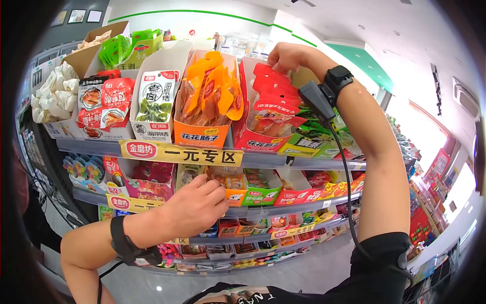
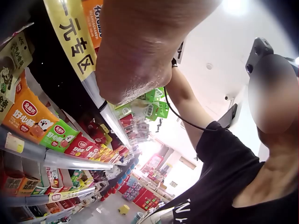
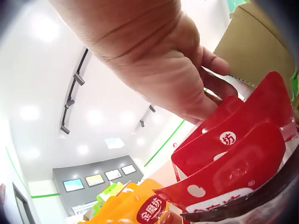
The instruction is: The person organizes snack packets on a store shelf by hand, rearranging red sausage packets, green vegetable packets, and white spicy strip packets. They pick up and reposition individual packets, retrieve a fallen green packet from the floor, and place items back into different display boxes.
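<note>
My right hand (image 1: 286, 57) reaches over the back of a red display box (image 1: 253, 141) on the top shelf. Its bent fingers pinch the top of a rear red snack packet (image 3: 229, 106), and the packets in front partly hide the fingertips. More red packets (image 1: 276, 91) stand in rows in that box. Lower down, my left hand (image 1: 200, 202) hovers loosely curled in front of the second shelf, holding nothing. Nearest to it is an orange snack box (image 1: 235, 196), also seen as an orange carton (image 2: 30, 112) in the left wrist view.
Left of the red box stands an orange box of orange packets (image 1: 207, 96), then a white box of seaweed packets (image 1: 156, 96). A brown cardboard flap (image 3: 257, 44) rises behind the red packets. A yellow sign (image 1: 179, 153) runs along the shelf edge. A cable (image 1: 347, 187) hangs from my right wrist.
</note>
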Tool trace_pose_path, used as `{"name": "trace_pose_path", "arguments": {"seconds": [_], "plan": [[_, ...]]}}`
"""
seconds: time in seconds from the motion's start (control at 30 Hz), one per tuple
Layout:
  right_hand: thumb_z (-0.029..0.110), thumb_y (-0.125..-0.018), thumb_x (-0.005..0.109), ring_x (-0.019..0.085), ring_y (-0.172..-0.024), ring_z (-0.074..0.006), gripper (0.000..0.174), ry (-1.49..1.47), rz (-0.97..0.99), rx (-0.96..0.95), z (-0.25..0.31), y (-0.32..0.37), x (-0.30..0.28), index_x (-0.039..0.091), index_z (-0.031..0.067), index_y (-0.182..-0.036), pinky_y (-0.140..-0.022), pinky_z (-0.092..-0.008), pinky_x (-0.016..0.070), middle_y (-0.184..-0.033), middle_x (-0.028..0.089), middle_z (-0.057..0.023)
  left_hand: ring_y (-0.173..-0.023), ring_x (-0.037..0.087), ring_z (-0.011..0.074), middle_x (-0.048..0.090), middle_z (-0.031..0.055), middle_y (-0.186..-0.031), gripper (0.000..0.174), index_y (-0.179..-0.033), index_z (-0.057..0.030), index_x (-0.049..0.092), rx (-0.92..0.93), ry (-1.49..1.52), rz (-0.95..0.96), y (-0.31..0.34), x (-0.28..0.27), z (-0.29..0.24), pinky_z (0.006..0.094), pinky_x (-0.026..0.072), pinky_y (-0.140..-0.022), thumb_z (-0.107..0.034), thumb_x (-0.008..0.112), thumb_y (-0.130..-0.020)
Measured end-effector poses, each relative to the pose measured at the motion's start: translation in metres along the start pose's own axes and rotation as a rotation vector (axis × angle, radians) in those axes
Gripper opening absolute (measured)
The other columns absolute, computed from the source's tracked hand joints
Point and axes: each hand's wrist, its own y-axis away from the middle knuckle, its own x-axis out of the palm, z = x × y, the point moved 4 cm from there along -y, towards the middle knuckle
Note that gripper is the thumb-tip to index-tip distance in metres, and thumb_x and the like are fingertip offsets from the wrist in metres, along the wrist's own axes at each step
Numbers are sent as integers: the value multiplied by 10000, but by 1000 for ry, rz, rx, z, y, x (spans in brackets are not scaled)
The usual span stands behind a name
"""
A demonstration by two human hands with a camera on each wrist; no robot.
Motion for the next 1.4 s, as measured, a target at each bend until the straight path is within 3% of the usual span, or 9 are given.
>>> {"name": "trace_pose_path", "arguments": {"seconds": [0.27, 0.5, 0.6, 0.77, 0.97, 1.17, 1.2, 1.27, 1.4], "plan": [[101, -847, 450, 618, -669, -167, 264, 22, 96, 52, 9, 12, 13, 561, 110, -1087, -514, -298, 509, -887, 628, -85, -1140, 403, 299, 458, 166, -1147, 338, -991, -25, 535, 112, -38, 18, -69, 20, -7, 475, 330, -941, -113, 598, -670], [125, -829, 504, 634, -670, -158, 320, -67, -55, 34, -7, 37, 7, 554, 86, -1143, -516, -289, 508, -904, 633, -79, -1245, 307, 311, 362, 187, -1293, 477, -1137, -35, 473, 159, -166, 67, -103, 49, -8, 512, 277, -981, -125, 589, -683], [99, -799, 532, 632, -655, -166, 313, 94, -78, -4, -19, 24, 21, 578, 80, -1109, -504, -280, 499, -881, 637, -74, -1251, 298, 309, 362, 183, -1303, 463, -1145, -34, 474, 147, -201, 49, -111, 54, -7, 526, 261, -984, -130, 571, -703], [88, -806, 528, 606, -589, -157, 274, -76, -156, 20, -11, 20, 20, 599, 101, -1071, -469, -287, 475, -798, 644, -55, -1247, 303, 310, 412, 168, -1262, 387, -1119, -10, 500, 81, -347, -20, -128, 58, 6, 479, 206, -1027, -135, 508, -753], [109, -824, 509, 621, -606, -158, 297, -134, -79, 8, -1, 27, 20, 587, 134, -1108, -491, -287, 502, -894, 637, -67, -1248, 311, 287, 424, 162, -1255, 436, -1160, 6, 470, 35, -416, -22, -121, 61, 8, 452, 205, -1039, -125, 513, -746], [172, -852, 478, 643, -708, -175, 353, -216, -301, -56, -6, 47, -8, 517, 146, -1202, -544, -303, 543, -1014, 607, -96, -1295, 246, 288, 358, 158, -1334, 553, -1257, 16, 378, 6, -369, 46, -109, 64, 13, 454, 159, -1055, -132, 512, -742], [214, -842, 531, 632, -719, -173, 295, -209, -401, -43, -7, 60, -16, 579, 109, -1113, -583, -303, 524, -941, 631, -87, -1302, 231, 287, 341, 157, -1346, 569, -1269, 18, 363, 7, -401, 73, -108, 64, 12, 457, 149, -1057, -138, 514, -742], [221, -786, 518, 636, -782, -243, 404, -231, -228, -49, -18, 78, -33, 547, 79, -1164, -610, -337, 527, -948, 632, -150, -1316, 202, 285, 308, 155, -1370, 603, -1292, 21, 335, -3, -467, 124, -104, 66, 14, 463, 127, -1061, -149, 518, -743], [208, -755, 538, 631, -712, -189, 349, -142, -353, -38, -36, 122, -41, 614, 27, -1043, -583, -298, 510, -853, 650, -124, -1324, 181, 281, 282, 152, -1386, 612, -1308, 12, 322, -2, -479, 164, -99, 71, 17, 504, 107, -1052, -169, 508, -753]]}}
